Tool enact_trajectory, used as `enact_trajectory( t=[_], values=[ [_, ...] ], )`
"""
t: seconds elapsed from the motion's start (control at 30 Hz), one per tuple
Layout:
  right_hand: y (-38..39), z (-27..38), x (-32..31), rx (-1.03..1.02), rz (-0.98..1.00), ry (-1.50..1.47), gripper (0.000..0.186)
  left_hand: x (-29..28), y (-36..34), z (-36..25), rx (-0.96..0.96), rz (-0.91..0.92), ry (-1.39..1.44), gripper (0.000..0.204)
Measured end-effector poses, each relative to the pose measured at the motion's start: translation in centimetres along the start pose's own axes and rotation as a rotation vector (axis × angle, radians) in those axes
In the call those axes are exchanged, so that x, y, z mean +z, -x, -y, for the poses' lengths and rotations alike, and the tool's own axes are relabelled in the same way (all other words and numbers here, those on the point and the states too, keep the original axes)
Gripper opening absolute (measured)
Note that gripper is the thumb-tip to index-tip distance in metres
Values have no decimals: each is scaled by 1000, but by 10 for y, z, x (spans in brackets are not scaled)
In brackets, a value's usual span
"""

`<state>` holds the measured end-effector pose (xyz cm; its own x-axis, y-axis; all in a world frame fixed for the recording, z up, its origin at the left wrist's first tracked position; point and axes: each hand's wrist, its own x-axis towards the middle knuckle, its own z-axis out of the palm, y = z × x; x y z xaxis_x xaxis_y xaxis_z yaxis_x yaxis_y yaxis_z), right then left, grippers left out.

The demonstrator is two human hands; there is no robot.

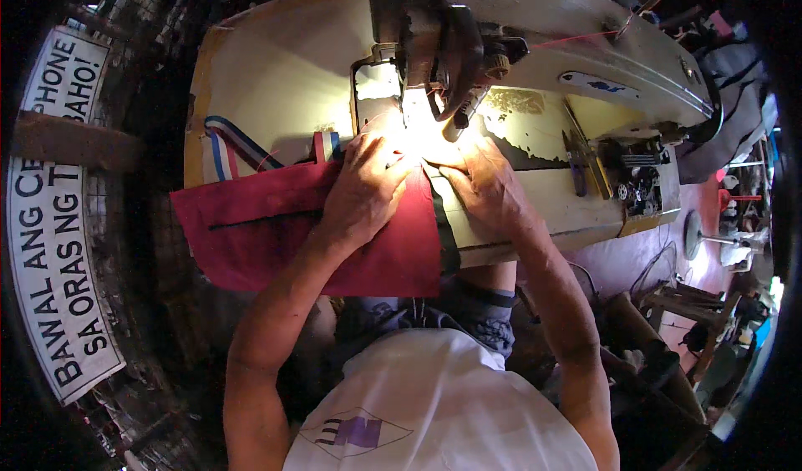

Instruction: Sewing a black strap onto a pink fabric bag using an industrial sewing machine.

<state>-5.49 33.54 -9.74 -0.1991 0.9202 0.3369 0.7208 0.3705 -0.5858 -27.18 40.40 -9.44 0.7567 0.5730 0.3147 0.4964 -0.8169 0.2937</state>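
Observation:
A red fabric piece (284, 220) with a black slit-like line lies over the near edge of the sewing table and hangs down in front. A dark strip (444, 229) runs along its right edge. My left hand (363, 187) grips the fabric's upper part, fingers bent near the needle area. My right hand (489, 179) pinches at the top of the dark strip, thumb pointing left; glare hides its fingertips. Just beyond both hands stands the sewing machine head (455, 53). Red, white and blue striped ribbon (224, 149) loops out from behind the fabric.
Dark-handled scissors (576, 166) and a yellow slim tool (600, 174) lie on the table right of my right hand. The machine's long arm (576, 28) spans the far right, with red thread along it. A small fan (693, 235) stands farther right, beyond the table.

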Motion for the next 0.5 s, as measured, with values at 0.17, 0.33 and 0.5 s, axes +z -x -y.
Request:
enact_trajectory(
  t=[0.17,0.33,0.5],
  values=[
    [9,22,21,305,-209,-138,36,-1,-2,-1,6,-5,57,39],
    [16,54,42,374,-307,93,31,-3,-1,-2,4,2,73,38],
    [11,69,54,373,-365,250,25,-2,-2,-1,-18,15,65,37]
  ],
)
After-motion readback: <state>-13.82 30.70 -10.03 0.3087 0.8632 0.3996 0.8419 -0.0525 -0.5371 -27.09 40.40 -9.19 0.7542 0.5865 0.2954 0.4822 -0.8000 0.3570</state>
